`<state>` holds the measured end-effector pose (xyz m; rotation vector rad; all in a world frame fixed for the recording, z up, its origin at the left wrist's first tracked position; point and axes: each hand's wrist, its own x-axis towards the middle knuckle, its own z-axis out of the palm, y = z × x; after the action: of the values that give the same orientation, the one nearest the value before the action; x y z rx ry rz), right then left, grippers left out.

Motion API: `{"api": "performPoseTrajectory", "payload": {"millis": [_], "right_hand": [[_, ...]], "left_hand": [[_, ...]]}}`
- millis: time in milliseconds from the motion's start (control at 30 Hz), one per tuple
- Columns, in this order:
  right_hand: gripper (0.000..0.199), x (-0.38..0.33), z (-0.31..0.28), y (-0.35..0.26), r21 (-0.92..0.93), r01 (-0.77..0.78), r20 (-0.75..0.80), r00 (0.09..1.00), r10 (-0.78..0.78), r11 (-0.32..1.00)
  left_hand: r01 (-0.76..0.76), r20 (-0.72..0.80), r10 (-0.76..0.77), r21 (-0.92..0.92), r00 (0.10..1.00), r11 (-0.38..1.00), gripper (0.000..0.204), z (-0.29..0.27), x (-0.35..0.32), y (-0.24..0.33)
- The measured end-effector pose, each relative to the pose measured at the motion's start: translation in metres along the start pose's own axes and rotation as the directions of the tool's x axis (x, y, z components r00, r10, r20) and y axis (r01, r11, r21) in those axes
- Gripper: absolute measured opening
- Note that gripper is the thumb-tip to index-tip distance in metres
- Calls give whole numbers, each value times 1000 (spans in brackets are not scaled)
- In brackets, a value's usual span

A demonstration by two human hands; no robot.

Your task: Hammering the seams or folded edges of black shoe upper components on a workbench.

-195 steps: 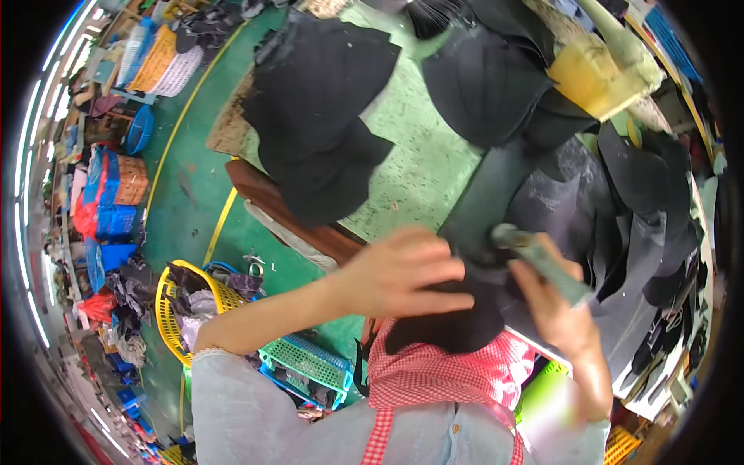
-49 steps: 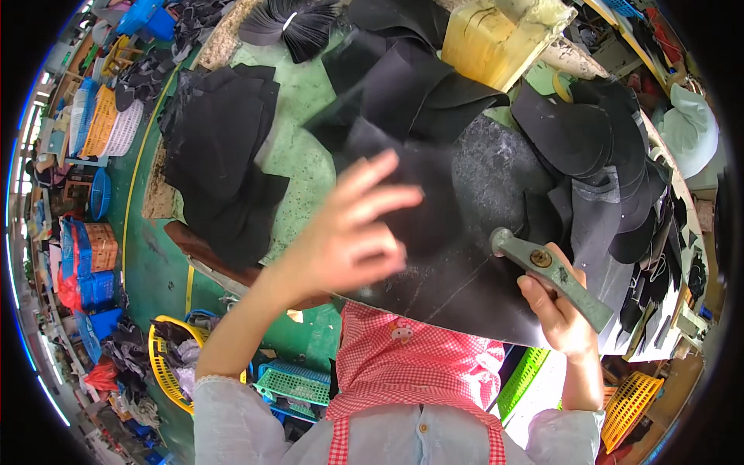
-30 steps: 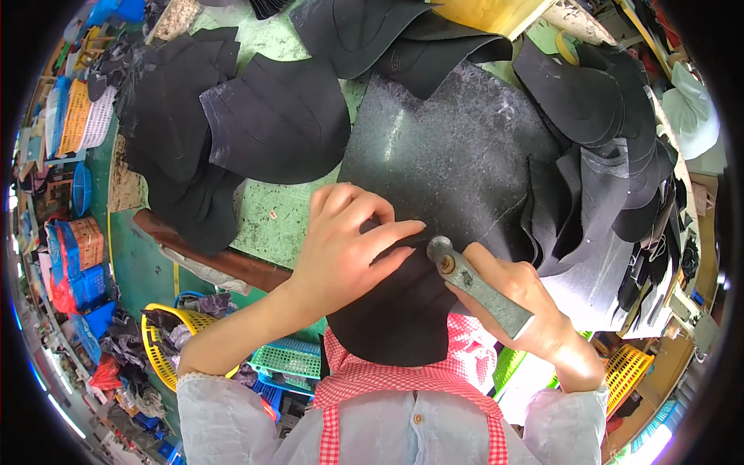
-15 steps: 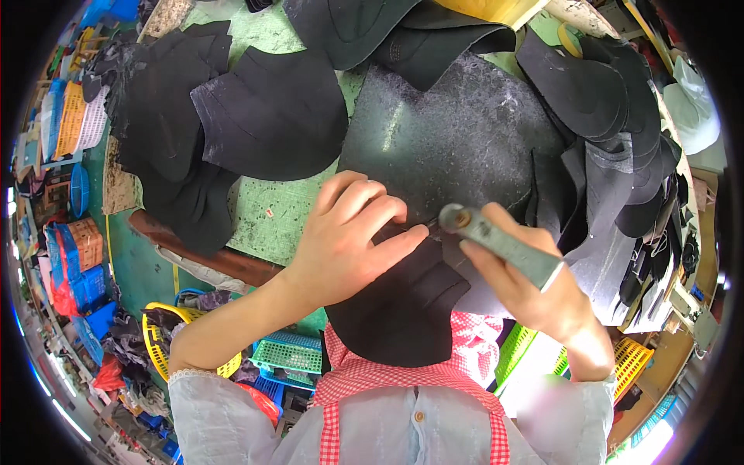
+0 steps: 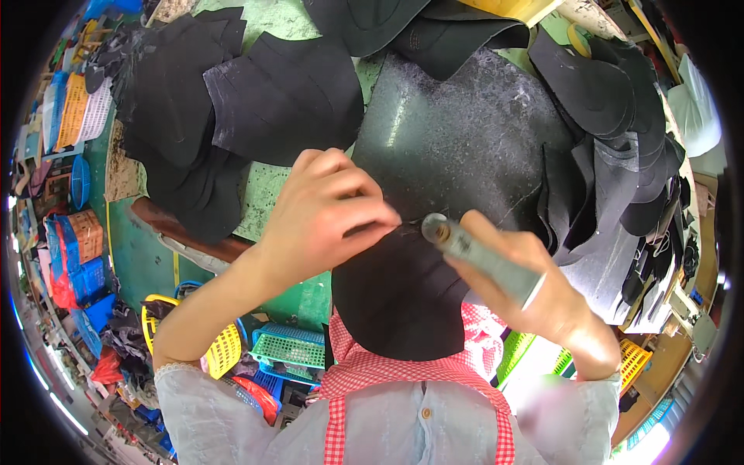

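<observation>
My left hand is closed, thumb and fingertips pinched at the top edge of a black shoe-upper piece. That piece has a rounded lower end hanging past the table edge over my apron. Just to the right, my right hand is closed on a grey metal hammer. The hammer's round end, with a brown spot, points at the pinched edge; its handle is hidden in my grip. Beneath both hands lies a dark, scuffed slab.
Black cut pieces lie stacked at the left, and more black pieces overlap at the right. A yellow object is at the far edge of the green table. Baskets stand below: a yellow basket and a green basket.
My left hand has shifted left, its fingers drawn together at the edge. The hammer has moved slightly left and down. More of the black piece shows between my hands.
</observation>
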<state>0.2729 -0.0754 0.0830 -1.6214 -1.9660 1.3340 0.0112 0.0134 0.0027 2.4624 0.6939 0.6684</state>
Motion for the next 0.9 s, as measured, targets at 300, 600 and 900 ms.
{"api": "performPoseTrajectory", "payload": {"millis": [300, 600, 900], "right_hand": [[30, 14, 1, -15, -18, -15, 89, 996, 16, 1000], [27, 26, 12, -27, -12, 0, 100, 995, 1, 1000], [18, 38, 22, -29, -87, 81, 2, 997, -81, 993]], "left_hand": [[-102, 30, 102, 7, 994, 995, 30, -16, -8, -20], [-210, -4, 211, 62, 978, 976, 33, -23, -8, -33], [-297, 323, 343, -186, 882, 937, 52, -17, -59, 24]]}}
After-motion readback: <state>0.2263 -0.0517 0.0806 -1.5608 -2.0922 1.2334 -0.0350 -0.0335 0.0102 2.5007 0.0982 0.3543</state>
